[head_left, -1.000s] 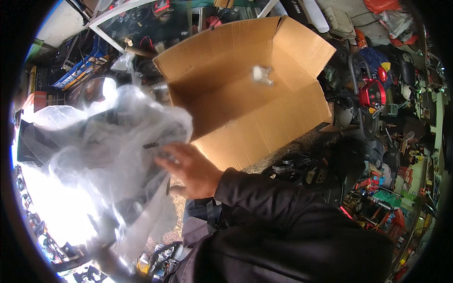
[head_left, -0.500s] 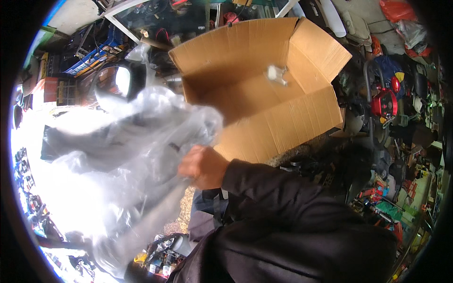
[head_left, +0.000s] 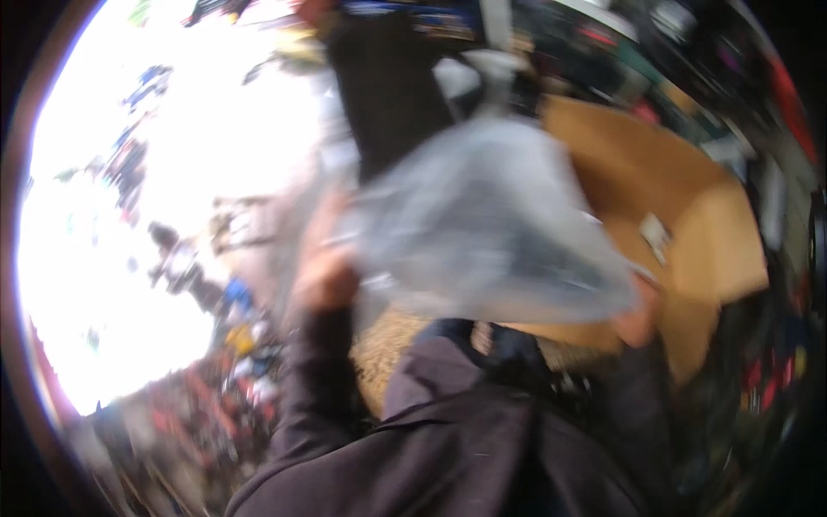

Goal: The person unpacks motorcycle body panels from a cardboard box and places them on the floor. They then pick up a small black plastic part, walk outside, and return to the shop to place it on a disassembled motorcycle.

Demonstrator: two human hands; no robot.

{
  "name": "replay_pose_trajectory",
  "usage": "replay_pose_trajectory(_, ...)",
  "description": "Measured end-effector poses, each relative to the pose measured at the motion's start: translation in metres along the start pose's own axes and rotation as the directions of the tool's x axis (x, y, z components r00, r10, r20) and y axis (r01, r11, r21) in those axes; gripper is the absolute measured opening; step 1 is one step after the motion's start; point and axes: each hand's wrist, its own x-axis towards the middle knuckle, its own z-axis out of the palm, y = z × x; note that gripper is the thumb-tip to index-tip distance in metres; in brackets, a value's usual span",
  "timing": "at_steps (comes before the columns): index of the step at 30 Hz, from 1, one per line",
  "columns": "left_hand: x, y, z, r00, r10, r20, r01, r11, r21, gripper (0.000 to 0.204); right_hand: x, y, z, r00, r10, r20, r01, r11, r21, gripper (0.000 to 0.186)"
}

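Note:
A large translucent plastic bag (head_left: 491,224) hangs stretched between my two hands, smeared by motion. At its left edge is my left hand (head_left: 326,276), its fingers blurred but closed on the plastic. The bag's lower right corner is gripped by my right hand (head_left: 637,314), partly hidden behind the plastic. Behind the bag on the right stands an open cardboard box (head_left: 724,233) with its flaps spread. Inside the box lies a small whitish piece (head_left: 656,235), too blurred to name. Something dark shows through the bag; I cannot tell whether it is inside or behind.
A dark upright panel (head_left: 388,86) stands beyond the bag. Glaring light washes out the left side. Small coloured items (head_left: 245,336) lie cluttered at lower left, and more clutter (head_left: 775,370) sits right of the box. A speckled tan surface (head_left: 388,349) shows below the bag.
The view has swung left, so the box now appears further right. The bag has moved from left of the box to in front of me, and both hands now hold it.

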Motion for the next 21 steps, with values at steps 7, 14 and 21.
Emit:
replay_pose_trajectory(7, -0.01, -0.01, 0.077, 0.984, 0.08, 0.161, -0.059, 0.989, -0.132, 0.049, -0.068, 0.097, -0.059, 0.958, 0.278, 0.074, -0.284, 0.956, 0.072, 0.047)
replay_pose_trajectory(14, -0.006, -0.042, 0.117, 0.983, -0.019, 0.18, 0.052, 0.982, -0.184, 0.038, -0.089, 0.159, -0.079, 0.923, 0.361, 0.13, -0.373, 0.925, 0.079, 0.04)
replay_pose_trajectory(21, -0.002, -0.073, 0.162, 0.969, -0.001, 0.248, 0.055, 0.975, -0.213, 0.019, -0.108, 0.161, -0.06, 0.915, 0.381, 0.13, -0.336, 0.901, -0.275, 0.026)
